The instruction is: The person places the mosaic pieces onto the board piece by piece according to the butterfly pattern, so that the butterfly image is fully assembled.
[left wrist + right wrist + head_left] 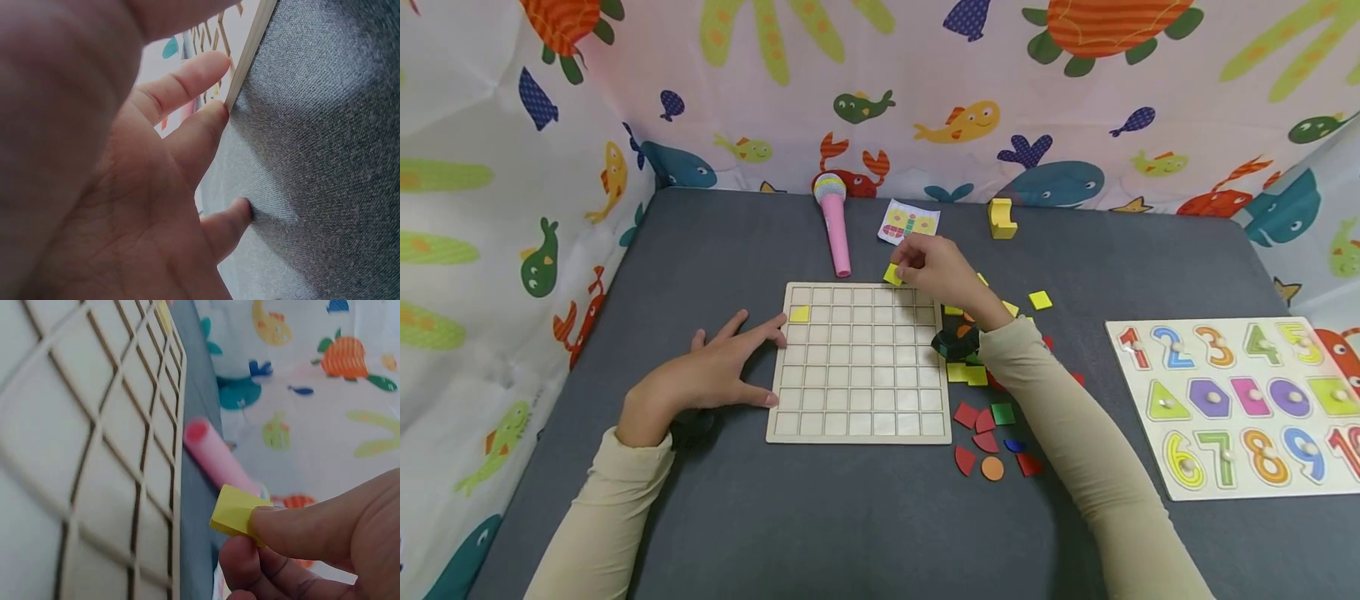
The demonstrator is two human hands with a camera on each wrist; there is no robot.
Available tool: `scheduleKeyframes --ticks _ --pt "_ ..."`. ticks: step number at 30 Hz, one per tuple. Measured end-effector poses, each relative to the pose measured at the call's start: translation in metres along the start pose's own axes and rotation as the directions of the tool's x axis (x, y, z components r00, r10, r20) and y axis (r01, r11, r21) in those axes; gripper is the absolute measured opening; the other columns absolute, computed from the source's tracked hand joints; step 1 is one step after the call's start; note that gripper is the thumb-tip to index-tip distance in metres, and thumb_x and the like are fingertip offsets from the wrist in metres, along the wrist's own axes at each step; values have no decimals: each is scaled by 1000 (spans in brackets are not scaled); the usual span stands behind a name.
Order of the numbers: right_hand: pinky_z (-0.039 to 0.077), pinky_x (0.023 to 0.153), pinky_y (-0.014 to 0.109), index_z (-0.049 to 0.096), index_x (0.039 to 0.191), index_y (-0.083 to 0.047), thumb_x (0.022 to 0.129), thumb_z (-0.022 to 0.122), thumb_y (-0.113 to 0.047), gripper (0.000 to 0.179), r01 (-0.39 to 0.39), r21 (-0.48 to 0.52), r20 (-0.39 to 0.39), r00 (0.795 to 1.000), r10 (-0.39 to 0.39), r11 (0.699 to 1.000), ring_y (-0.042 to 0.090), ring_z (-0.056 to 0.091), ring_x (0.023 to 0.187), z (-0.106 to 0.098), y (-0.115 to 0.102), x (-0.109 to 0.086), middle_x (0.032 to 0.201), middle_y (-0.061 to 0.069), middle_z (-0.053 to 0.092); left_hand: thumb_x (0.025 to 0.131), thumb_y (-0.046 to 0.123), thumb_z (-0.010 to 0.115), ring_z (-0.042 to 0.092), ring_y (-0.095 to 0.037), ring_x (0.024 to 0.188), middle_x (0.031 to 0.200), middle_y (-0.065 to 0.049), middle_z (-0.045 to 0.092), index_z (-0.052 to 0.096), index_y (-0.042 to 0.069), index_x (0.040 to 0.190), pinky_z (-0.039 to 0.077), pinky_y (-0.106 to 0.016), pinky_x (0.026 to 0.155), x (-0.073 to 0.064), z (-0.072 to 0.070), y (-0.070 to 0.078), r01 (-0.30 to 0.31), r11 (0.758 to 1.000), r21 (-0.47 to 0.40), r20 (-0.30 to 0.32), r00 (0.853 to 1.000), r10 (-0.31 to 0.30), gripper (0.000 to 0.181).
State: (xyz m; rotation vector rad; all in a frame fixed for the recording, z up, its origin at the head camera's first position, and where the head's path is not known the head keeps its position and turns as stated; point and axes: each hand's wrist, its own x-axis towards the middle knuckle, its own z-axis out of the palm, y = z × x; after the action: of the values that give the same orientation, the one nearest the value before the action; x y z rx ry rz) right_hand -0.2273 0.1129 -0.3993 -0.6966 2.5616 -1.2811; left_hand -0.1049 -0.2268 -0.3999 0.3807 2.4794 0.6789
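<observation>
A pale wooden grid board (pixel 859 375) lies flat on the dark table, with one yellow square tile (pixel 799 314) in a cell near its upper left. My left hand (pixel 711 373) rests at the board's left edge with spread fingers; the left wrist view shows fingertips (pixel 215 65) touching that edge. Over the board's far edge, my right hand (pixel 942 268) pinches a yellow square tile (pixel 234 511) between thumb and fingers. Right of the board lie loose yellow, red, green, blue and orange pieces (pixel 985 421), partly hidden by the right forearm.
A pink toy microphone (pixel 835 225), a small pattern card (pixel 910 220) and a yellow curved block (pixel 1002 218) sit behind the board. At the right lies a number-and-shape puzzle board (pixel 1240 408). A sea-animal print curtain (pixel 880 75) surrounds the table.
</observation>
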Motion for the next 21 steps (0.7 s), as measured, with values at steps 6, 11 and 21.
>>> scheduleKeyframes --ticks 6,11,21 --pt "48 76 33 73 107 1 101 71 1 7 62 35 76 995 -65 997 26 60 85 22 -14 6 93 11 67 86 39 93 -5 -51 161 177 -12 21 50 23 152 -9 -87 109 1 0 1 2 1000 3 3 1000 -2 81" --pt "48 76 33 72 104 -2 100 70 2 6 104 48 118 987 -109 993 24 59 84 39 -28 13 91 9 66 86 38 93 -5 -50 161 176 -12 25 41 22 162 -8 -87 109 1 0 2 0 1000 5 1 1000 0 93" --pt "49 74 29 74 102 -1 98 70 4 7 160 1 182 971 -158 987 20 60 80 69 -46 27 87 7 69 86 38 93 -5 -49 161 175 -11 27 38 22 164 -8 -87 109 0 0 0 8 1000 7 0 1000 -8 97"
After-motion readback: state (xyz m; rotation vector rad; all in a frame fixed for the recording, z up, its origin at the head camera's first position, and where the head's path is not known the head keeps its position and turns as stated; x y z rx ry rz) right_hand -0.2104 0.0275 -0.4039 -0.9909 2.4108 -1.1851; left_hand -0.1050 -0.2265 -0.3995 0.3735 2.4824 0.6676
